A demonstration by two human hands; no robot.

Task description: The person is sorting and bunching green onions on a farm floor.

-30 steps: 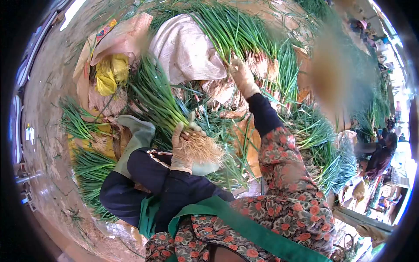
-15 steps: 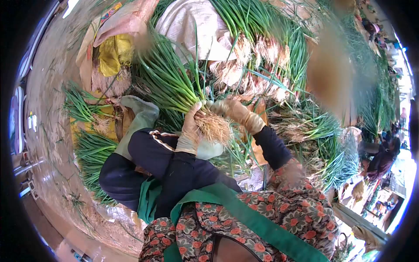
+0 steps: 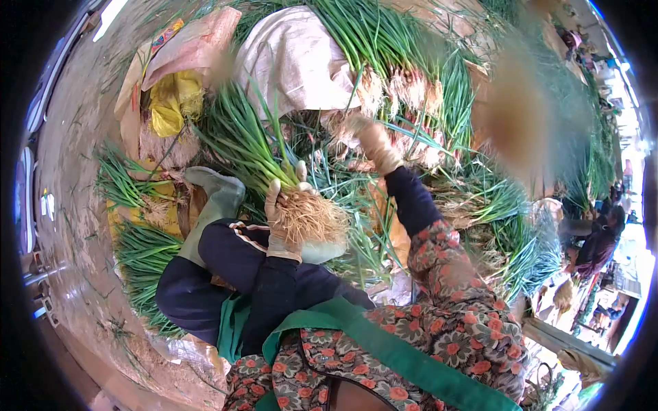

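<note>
Right hand (image 3: 370, 140) moved from bunch (image 3: 274, 164) to onion pile (image 3: 404, 82), fingers hidden; left hand (image 3: 281, 219) fingers clasp bunch.

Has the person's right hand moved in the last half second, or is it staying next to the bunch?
Yes. The right hand has left the bunch of green onions in the left hand and reached out toward the white sack.

Tan work gloves on left hand (image 3: 282, 222) and right hand (image 3: 373, 140). Dark navy inner sleeves, red-floral jacket, green apron strap, navy trousers, grey-green rubber boot.
</note>
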